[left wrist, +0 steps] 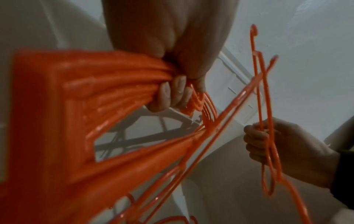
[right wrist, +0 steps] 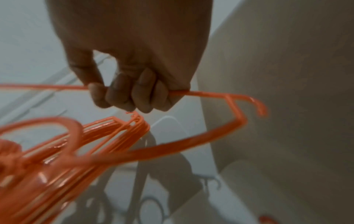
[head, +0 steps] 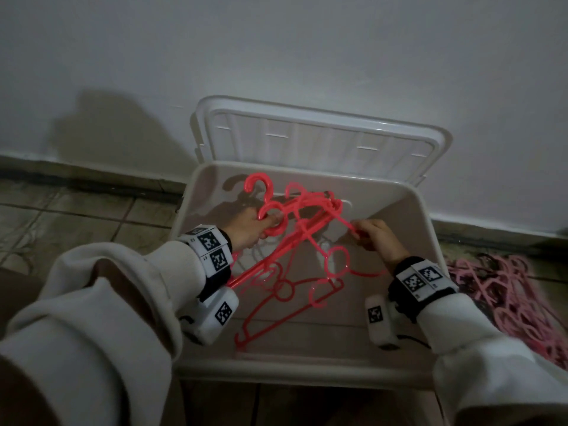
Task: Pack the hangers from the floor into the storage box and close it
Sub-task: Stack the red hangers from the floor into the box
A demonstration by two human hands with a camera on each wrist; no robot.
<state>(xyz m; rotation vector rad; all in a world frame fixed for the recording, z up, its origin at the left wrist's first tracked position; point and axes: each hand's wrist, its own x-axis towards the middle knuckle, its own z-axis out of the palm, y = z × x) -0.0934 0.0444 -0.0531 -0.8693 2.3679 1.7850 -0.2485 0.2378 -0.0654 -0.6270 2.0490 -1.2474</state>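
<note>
Against the white wall, the box (head: 428, 222) stands open; left hand (head: 249, 229) grips a hanger bunch (left wrist: 114, 84) over it, right hand (head: 379, 238) grips one hanger (right wrist: 220, 95). Hooks look interlocked, so pulling may drag others out; more hangers (head: 504, 290) lie on the floor.

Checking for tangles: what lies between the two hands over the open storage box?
In the head view, red plastic hangers bridge the gap: the left hand grips a bunch, the right hand holds a single hanger's bar.

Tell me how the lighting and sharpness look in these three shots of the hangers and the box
Head view: dim, hard shadows on the wall and inside the storage box, edges curved. Left wrist view: the hangers near the lens smear into an orange mass. Right wrist view: soft throughout, the right hand dark.
</note>
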